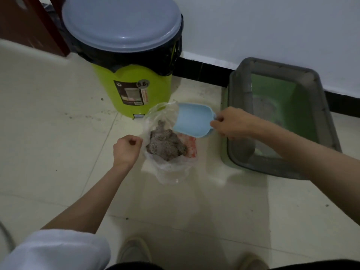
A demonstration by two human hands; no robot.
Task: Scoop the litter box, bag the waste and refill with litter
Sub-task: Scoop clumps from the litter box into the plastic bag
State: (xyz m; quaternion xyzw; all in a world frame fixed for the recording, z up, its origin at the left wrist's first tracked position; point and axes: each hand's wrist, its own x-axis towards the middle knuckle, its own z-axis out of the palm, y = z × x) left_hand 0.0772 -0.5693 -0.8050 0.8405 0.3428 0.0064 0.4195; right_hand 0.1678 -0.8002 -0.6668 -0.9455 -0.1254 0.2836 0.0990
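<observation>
A clear plastic bag [169, 168] stands open on the tiled floor with a grey clump of used litter [165, 143] inside. My left hand [126, 149] pinches the bag's left rim. My right hand [231, 122] grips the handle of a light blue scoop [192, 119], which is tipped over the bag's mouth with its underside facing me. To the right lies the green litter box [303, 117] with a grey rim; a thin patch of grey litter [266, 110] lies on its bottom.
A lime-green pedal bin [134, 82] with a grey-blue lid and black liner stands just behind the bag. A white wall with a black baseboard [202, 71] runs behind. Litter grains are scattered on the floor. My shoes [134, 250] are at the bottom edge.
</observation>
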